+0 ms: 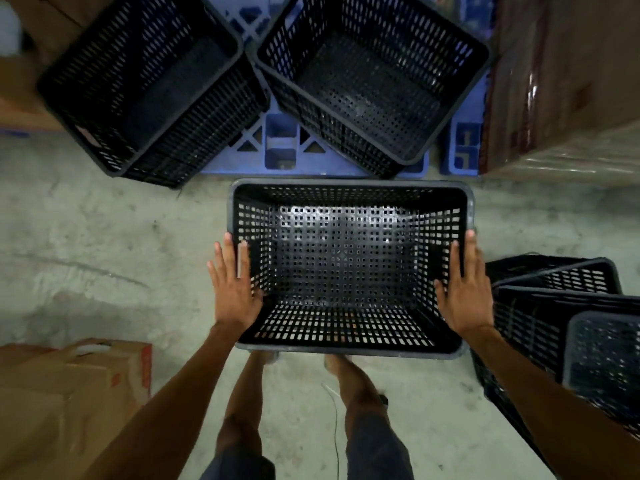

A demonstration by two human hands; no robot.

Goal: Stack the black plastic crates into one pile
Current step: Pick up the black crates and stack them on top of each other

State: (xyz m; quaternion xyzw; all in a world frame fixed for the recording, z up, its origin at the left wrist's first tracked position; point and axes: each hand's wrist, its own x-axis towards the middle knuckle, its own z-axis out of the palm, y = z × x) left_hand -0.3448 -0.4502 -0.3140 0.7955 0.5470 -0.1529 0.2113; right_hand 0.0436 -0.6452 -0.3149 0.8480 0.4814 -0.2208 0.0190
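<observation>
Directly between the left hand (233, 289) and right hand (464, 292), both flat and unclenched against its short side walls, is an empty black perforated rectangular plastic crate (349, 184), likely light, stiff and slightly slick, best gripped under the rim.

The concrete floor (86, 237) bears a blue pallet (280, 147) at the far side, a cardboard box (69, 393) at near left and tilted black crates (540, 317) at right.
</observation>
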